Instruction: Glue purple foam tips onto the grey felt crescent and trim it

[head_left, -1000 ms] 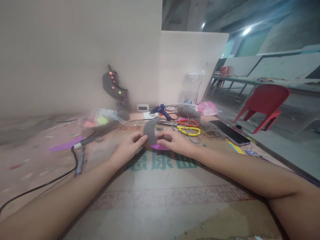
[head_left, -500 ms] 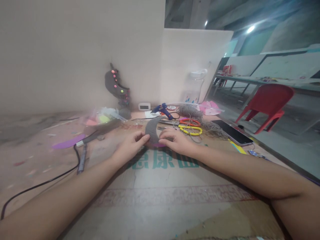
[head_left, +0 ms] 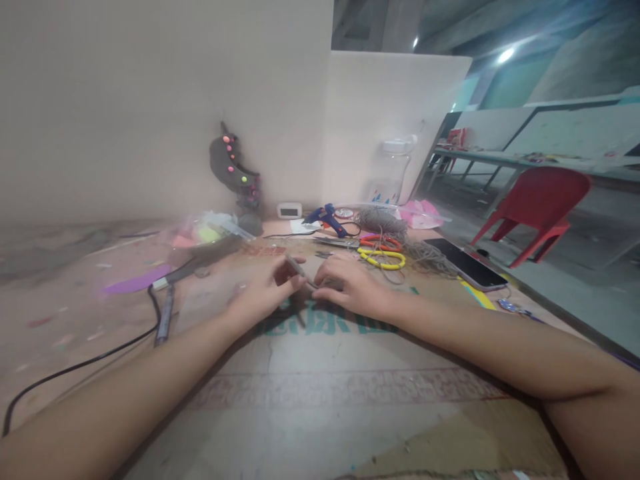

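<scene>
Between my two hands is a grey crescent-shaped piece (head_left: 299, 269), seen nearly edge-on so that only a thin slanting strip shows. My left hand (head_left: 267, 287) grips its left side between thumb and fingers. On the other side, the bent fingers and thumb of my right hand (head_left: 349, 283) close on its lower right end. Both hands are just above the printed cardboard (head_left: 320, 357). Beyond them lie red-handled scissors (head_left: 381, 243), yellow-handled scissors (head_left: 383, 260) and grey yarn (head_left: 385, 223).
A blue glue gun (head_left: 327, 219) and a small white digital display (head_left: 289, 211) stand at the back. A decorated dark crescent (head_left: 227, 163) hangs on the wall. To the right lies a phone (head_left: 465, 265); at left are a purple piece (head_left: 137, 279), a pen (head_left: 165, 317) and a black cable (head_left: 90, 362).
The grey crescent has tipped from showing its broad face upright to nearly edge-on. My fingers have shifted around it, both hands staying in about the same place.
</scene>
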The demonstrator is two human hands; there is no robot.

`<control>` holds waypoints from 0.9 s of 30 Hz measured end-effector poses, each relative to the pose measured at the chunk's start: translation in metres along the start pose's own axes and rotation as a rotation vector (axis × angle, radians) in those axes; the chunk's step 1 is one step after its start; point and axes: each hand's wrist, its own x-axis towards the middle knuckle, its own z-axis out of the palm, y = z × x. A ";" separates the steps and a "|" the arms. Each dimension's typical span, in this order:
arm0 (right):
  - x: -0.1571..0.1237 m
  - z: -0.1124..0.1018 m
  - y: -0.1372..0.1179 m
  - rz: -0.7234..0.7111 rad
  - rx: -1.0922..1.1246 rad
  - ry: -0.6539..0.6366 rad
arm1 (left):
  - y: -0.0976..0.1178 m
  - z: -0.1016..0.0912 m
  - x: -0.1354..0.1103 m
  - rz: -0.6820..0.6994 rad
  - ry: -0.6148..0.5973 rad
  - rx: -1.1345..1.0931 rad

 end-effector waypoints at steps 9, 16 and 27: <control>0.000 -0.006 -0.006 -0.079 0.109 -0.078 | 0.004 -0.005 -0.003 -0.110 0.131 0.071; 0.003 -0.006 -0.005 0.238 0.195 0.080 | 0.000 -0.002 0.001 -0.190 0.234 -0.092; 0.004 -0.001 -0.003 0.091 0.154 -0.025 | -0.005 -0.005 0.006 -0.094 0.183 0.053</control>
